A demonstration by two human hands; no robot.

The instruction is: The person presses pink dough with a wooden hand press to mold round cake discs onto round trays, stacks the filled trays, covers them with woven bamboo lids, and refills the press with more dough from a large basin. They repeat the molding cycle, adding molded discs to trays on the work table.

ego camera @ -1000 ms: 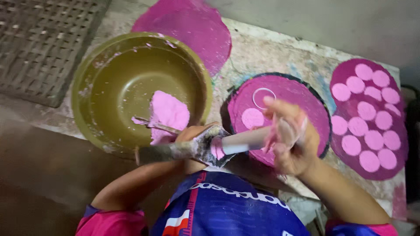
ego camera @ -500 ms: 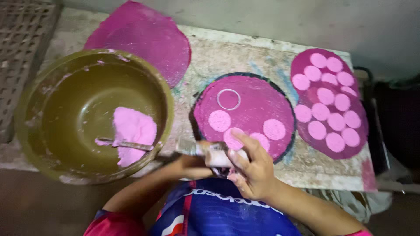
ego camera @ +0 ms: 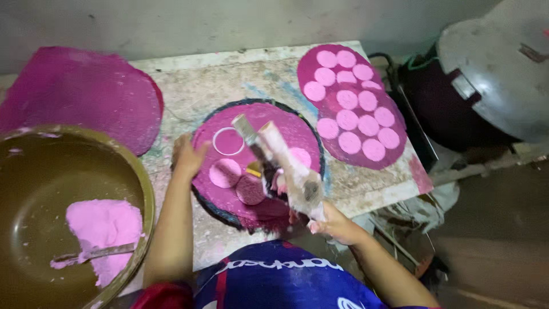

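Observation:
My right hand [ego camera: 336, 224] grips a thick pale stick [ego camera: 289, 166] and a thin flat blade [ego camera: 251, 137], both smeared with pink and raised over a round dark-rimmed tray [ego camera: 220, 213]. A pink cloth covers the tray. On it lie a white ring mould [ego camera: 227, 141] and three pink discs [ego camera: 224, 173], one partly hidden behind the stick. My left hand [ego camera: 189, 154] rests with fingers apart on the tray's left edge and holds nothing.
A pink cloth with several pale pink discs [ego camera: 354, 109] lies at the table's right. A bare pink cloth [ego camera: 80, 97] lies at the left. A large olive bowl [ego camera: 140, 177] holds pink dough [ego camera: 103, 229] and a spoon [ego camera: 94, 252]. A grey metal lid [ego camera: 492, 68] sits on a dark pot at the far right.
My left hand has let go of the tools and moved to the tray's left edge. My right hand has lifted the stick and blade over the tray. The view has shifted right.

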